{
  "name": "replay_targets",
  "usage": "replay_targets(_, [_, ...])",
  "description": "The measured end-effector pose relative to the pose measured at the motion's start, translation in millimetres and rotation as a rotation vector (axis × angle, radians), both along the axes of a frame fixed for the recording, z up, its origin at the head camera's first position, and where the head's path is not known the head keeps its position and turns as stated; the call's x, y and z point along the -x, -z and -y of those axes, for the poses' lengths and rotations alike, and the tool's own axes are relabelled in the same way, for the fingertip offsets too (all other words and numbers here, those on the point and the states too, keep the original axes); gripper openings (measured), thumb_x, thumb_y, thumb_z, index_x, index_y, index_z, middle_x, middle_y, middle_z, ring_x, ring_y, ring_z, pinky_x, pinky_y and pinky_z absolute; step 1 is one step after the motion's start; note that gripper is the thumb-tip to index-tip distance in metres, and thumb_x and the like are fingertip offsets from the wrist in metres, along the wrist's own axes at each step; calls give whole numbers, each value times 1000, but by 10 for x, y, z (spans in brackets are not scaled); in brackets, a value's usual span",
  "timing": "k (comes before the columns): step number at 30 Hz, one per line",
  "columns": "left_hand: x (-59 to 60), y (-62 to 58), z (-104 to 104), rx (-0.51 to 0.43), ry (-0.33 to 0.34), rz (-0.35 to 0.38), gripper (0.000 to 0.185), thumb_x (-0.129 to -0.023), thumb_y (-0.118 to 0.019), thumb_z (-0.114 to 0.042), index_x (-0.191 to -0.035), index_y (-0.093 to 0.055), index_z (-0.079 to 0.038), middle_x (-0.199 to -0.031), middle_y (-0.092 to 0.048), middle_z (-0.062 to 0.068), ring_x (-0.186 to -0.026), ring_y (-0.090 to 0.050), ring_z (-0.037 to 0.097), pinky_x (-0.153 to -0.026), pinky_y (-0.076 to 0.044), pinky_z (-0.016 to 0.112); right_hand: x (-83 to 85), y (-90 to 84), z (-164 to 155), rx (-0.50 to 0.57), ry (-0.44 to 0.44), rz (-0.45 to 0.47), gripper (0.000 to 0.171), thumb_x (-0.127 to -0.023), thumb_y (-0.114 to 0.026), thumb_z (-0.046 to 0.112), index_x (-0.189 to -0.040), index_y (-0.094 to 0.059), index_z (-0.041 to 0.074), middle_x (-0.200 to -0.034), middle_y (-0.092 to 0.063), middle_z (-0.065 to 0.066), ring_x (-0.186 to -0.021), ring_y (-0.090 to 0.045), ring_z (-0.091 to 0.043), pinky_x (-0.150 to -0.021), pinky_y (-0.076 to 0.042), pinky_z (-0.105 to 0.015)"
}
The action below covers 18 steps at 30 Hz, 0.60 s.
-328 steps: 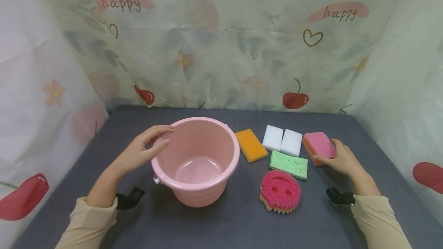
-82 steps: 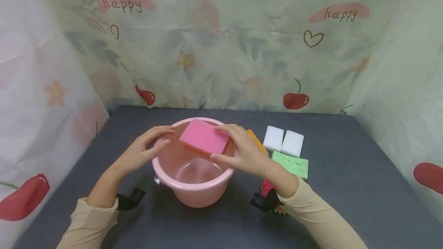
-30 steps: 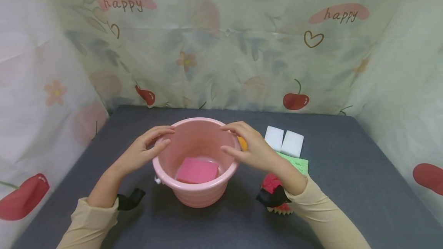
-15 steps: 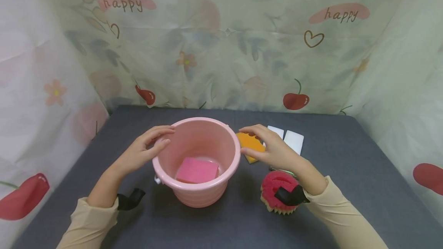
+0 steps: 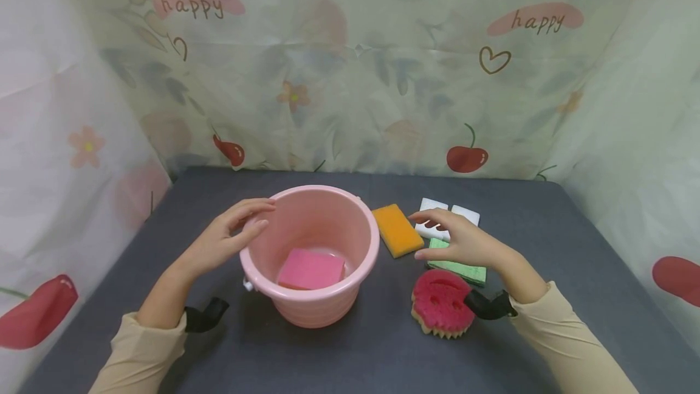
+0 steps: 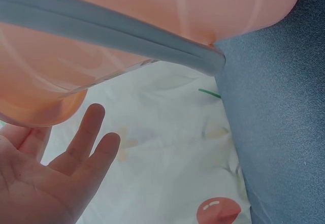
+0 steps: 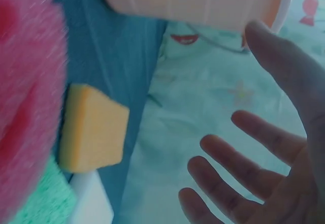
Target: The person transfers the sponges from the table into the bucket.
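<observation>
Smooth, round bucket; oblong pink sponge contained within. Flat orange sponge, then porous, scalloped red sponge. Left hand spread at rim, contact unclear. Right hand poised near green sponge, fingers parted, nothing gripped.

Past the far edge of the dark surface hangs a pale printed cloth, with a red cherry just above that edge, toward the far right corner. Higher up I can read "happy" twice, on pink smears. White cloth flanks the left edge, bearing an orange flower and a big cherry.
</observation>
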<state>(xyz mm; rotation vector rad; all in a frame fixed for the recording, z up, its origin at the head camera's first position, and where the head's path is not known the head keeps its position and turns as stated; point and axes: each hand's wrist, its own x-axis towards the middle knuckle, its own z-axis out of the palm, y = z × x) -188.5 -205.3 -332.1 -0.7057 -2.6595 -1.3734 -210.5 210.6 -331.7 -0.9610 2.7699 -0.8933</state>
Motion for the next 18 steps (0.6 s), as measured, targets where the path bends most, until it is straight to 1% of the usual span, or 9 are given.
replay_targets(4, [1, 0, 0, 4, -2, 5, 33, -94, -54, -20, -127, -55, -12, -137, -49, 6, -124, -43, 12, -93, -34, 6, 34, 88, -104, -7, -20, 83, 67, -75, -77, 29, -131, -48, 8, -130, -53, -15, -114, -52, -34, -95, -43, -54])
replay_targets(9, [3, 7, 3, 3, -3, 6, 34, -94, -54, -20, -127, -55, -12, -137, -49, 6, -121, -43, 5, -93, -35, 7, 39, 163, -188, -19, -53, 167, 69, -75, -77, 30, -132, -46, 8, -131, -52, -17, -115, -50, -36, -97, -39, -57])
replay_targets(14, [5, 14, 7, -5, 2, 4, 34, -94, -54, -20, -127, -55, -12, -137, -49, 6, -119, -42, -3, -93, -35, 7, 26, 213, -250, -54, -90, 200, 70, -76, -76, 31, -133, -45, 3, -131, -52, -19, -112, -52, -35, -96, -40, -57])
replay_targets(18, [8, 19, 10, -11, 5, 0, 33, -94, -54, -19, -127, -55, -12, -136, -49, 7, -118, -41, -6, -93, -35, 6, 23, 258, -305, -89, -103, 221, 70, -76, -76, 31, -132, -45, 1, -130, -52, -20, -109, -54, -33, -93, -43, -54])
